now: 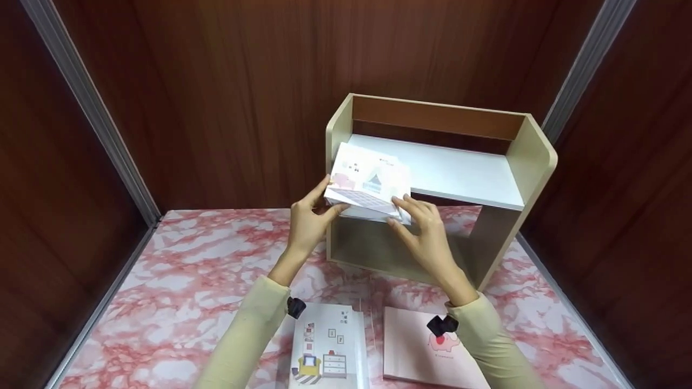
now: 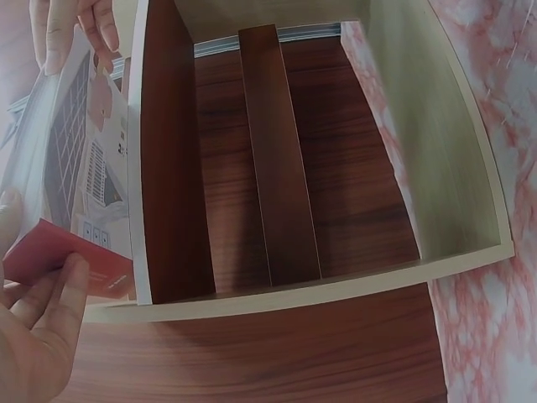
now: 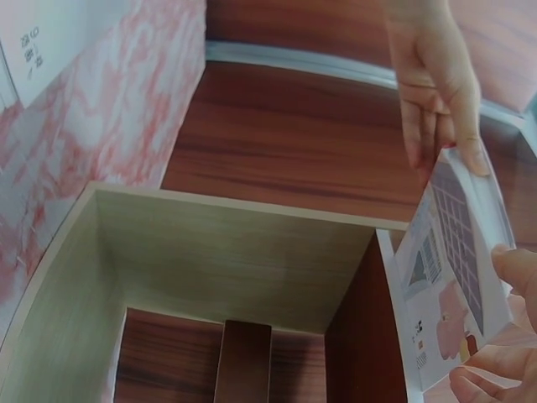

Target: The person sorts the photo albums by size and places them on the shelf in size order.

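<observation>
Book [image 1: 368, 181] is up at the left end of the rack's [image 1: 532, 162] white shelf [image 1: 465, 174], sticking out past the front edge, and we can't tell if it's actually resting on it. Left hand [image 1: 308, 224] has it pinched at the near left corner, right hand [image 1: 428, 229] grips the near right one, so it hasn't been let go. We'd call this partway at best: one book up at the shelf, while the white book [image 1: 327, 340] and pink book [image 1: 413, 346] lie flat on the table [image 1: 211, 259], side by side but apart. As for our setup, the tabletop is pink-and-white marbled, and dark wood-look walls [image 1: 216, 108] close in the back and both sides, with grey metal strips [image 1: 89, 102] along the corners.
</observation>
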Motion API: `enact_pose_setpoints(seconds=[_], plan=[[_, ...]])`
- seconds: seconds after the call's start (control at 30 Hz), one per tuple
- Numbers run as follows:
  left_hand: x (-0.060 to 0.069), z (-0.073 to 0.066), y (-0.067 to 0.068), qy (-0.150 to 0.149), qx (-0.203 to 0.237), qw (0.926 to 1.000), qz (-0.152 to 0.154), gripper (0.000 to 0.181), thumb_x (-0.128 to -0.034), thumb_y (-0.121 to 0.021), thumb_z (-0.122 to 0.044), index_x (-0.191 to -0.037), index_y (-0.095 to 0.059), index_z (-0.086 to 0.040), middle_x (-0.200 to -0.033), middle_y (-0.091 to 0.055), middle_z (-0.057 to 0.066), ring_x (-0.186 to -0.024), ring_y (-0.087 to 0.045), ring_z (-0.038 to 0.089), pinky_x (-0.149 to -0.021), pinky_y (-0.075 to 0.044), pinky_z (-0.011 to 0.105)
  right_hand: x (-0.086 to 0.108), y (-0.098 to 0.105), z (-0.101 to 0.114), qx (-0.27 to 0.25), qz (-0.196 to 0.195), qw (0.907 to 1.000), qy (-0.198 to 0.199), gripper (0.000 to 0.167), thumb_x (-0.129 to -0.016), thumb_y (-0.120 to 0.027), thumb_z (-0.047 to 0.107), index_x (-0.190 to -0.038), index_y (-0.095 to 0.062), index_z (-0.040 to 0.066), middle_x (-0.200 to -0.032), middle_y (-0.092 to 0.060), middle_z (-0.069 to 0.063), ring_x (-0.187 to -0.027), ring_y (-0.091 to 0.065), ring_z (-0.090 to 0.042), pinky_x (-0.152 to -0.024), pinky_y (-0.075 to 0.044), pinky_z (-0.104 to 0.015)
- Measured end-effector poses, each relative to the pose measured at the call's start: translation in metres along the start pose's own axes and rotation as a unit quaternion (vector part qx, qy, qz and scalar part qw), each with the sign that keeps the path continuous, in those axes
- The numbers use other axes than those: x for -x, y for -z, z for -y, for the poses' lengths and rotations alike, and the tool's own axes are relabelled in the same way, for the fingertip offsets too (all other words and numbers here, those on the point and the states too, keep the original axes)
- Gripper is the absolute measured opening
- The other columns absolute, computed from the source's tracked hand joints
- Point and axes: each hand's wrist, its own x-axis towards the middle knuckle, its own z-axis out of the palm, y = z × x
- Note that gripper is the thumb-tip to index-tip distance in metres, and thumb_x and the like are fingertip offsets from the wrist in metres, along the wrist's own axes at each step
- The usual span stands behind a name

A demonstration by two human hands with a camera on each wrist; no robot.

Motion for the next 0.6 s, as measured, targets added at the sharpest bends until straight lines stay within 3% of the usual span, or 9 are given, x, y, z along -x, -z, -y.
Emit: enact_pose_setpoints(seconds=[0.23, 0.37, 0.6], plan=[[-0.0012, 0.0022, -0.001, -0.001, 0.016, 0.9998, 0.011, 0.062, -0.0736, -0.077, -0.006, -0.128, -0.05, 0.007, -0.114, -0.062, 0.021, -0.079, -0.06, 0.021, -0.069, -0.054, 0.035, -0.0014, -0.0001, -0.002, 0.008, 0.003, 1.0, -0.003, 0.038, -0.083, -0.071, 0.024, -0.119, -0.064, 0.014, -0.127, -0.057, -0.015, -0.112, -0.048, -0.026, -0.089, -0.041, -0.041], [-0.0019, 0.0022, -0.0015, 0.001, 0.018, 0.9998, 0.01, 0.062, -0.0736, -0.077, -0.007, -0.128, -0.05, 0.007, -0.115, -0.062, 0.022, -0.082, -0.061, 0.021, -0.071, -0.055, 0.037, -0.003, 0.0005, -0.0023, 0.009, 0.008, 0.9999, -0.004, 0.037, -0.084, -0.07, 0.024, -0.12, -0.064, 0.015, -0.127, -0.058, -0.014, -0.112, -0.048, -0.026, -0.092, -0.04, -0.042], [-0.0043, 0.0015, -0.0013, 0.009, 0.017, 0.9998, 0.011, 0.063, -0.0737, -0.077, -0.008, -0.128, -0.05, 0.006, -0.107, -0.066, 0.019, -0.074, -0.059, 0.019, -0.065, -0.052, 0.029, -0.0052, -0.0003, -0.0034, 0.007, 0.01, 0.9999, -0.007, 0.037, -0.085, -0.069, 0.025, -0.12, -0.064, 0.014, -0.126, -0.057, -0.014, -0.113, -0.047, -0.026, -0.093, -0.04, -0.043]])
